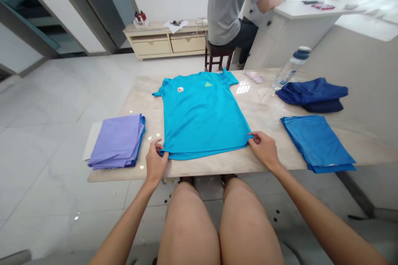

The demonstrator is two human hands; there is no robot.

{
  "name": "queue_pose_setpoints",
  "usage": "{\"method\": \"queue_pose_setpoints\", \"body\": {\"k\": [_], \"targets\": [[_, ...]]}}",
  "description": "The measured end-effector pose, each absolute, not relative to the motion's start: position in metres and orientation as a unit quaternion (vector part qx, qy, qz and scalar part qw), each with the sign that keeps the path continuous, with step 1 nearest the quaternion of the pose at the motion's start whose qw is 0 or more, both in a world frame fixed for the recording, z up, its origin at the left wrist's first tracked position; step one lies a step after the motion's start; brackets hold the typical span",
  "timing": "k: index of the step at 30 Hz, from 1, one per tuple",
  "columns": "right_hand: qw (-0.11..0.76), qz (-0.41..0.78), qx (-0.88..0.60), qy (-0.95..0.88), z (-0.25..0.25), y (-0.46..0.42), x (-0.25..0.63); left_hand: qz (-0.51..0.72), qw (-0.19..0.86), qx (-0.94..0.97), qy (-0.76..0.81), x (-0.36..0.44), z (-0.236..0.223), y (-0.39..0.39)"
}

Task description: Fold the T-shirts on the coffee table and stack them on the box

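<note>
A turquoise T-shirt point(202, 112) lies flat on a beige marble table point(264, 112), its collar far from me and its sleeves spread. It has a small round badge and a green logo on the chest. My left hand point(157, 159) pinches the near left corner of the shirt's hem. My right hand point(264, 150) grips the near right corner between thumb and fingers. To the left sits a folded lilac garment point(116, 143). On the right lie a folded blue garment point(317, 143) and a navy bundle point(312, 95).
A plastic water bottle point(290, 68) lies at the table's far right, near a pixelated pink object point(254, 77). Beyond the table, a seated person point(228, 8) works at a white counter point(304, 12). A low wooden cabinet point(164, 41) stands against the far wall. Tiled floor surrounds the table.
</note>
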State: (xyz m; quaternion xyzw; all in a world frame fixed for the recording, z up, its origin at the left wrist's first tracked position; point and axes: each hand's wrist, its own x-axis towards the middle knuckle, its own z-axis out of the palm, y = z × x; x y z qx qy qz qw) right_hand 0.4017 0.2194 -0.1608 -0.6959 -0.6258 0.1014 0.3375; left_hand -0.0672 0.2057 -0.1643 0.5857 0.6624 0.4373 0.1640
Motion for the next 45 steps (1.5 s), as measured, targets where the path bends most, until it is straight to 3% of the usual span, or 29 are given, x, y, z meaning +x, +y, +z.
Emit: {"method": "queue_pose_setpoints", "body": {"k": [5, 15, 22, 27, 32, 37, 41, 45], "targets": [[0.323, 0.063, -0.698, -0.636, -0.156, 0.192, 0.397, 0.392, 0.131, 0.601, 0.684, -0.087, -0.161, 0.176], [0.07, 0.102, -0.765, -0.632, -0.131, 0.082, 0.388, 0.307, 0.19, 0.581, 0.729, -0.106, -0.141, 0.094], [0.049, 0.116, -0.76, -0.638, -0.111, 0.056, 0.385, 0.246, 0.178, 0.622, 0.722, -0.107, -0.124, 0.068], [0.022, 0.097, -0.759, -0.643, -0.127, 0.041, 0.388, 0.228, 0.176, 0.629, 0.722, -0.107, -0.129, 0.057], [0.039, 0.114, -0.766, -0.632, -0.178, 0.02, 0.381, 0.219, 0.178, 0.615, 0.737, -0.103, -0.168, 0.032], [0.043, 0.261, -0.721, -0.641, -0.221, -0.004, 0.384, 0.13, 0.277, 0.64, 0.705, -0.093, -0.194, 0.007], [0.097, 0.31, -0.687, -0.649, -0.204, 0.008, 0.405, 0.168, 0.266, 0.697, 0.644, -0.093, -0.171, 0.027], [0.246, 0.189, -0.687, -0.657, -0.16, 0.076, 0.398, 0.255, 0.165, 0.729, 0.614, -0.082, -0.142, 0.102]]}}
